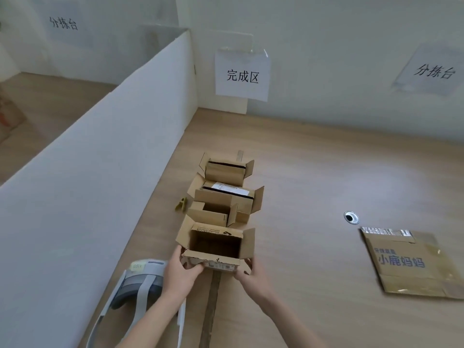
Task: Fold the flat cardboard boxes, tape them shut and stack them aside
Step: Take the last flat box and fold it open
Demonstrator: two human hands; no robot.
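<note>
Holding the nearest box (216, 244) from both sides, the left hand (181, 268) grips its near-left corner with the thumb curled over the torn front flap, and the right hand (251, 271) clasps the near-right corner from below. The box sits on the desk (313, 172) with its top flaps still open, so the grip looks meant to slide it into line behind the others, not to close it. Just left of the wrists lies a grey headset (136, 285), close enough to be knocked when an arm draws back. A dark strip (212, 302) runs along the desk under the box. Beyond it three more open boxes (223, 197) stand in a row, touching one another, leaving no room to push farther forward. A small yellowish scrap (181, 205) lies beside them by the white partition (105, 159). Well off to the right lies a flat box (411, 262), unfolded, near a cable hole (351, 217). On the wall hangs a paper sign (242, 75).
</note>
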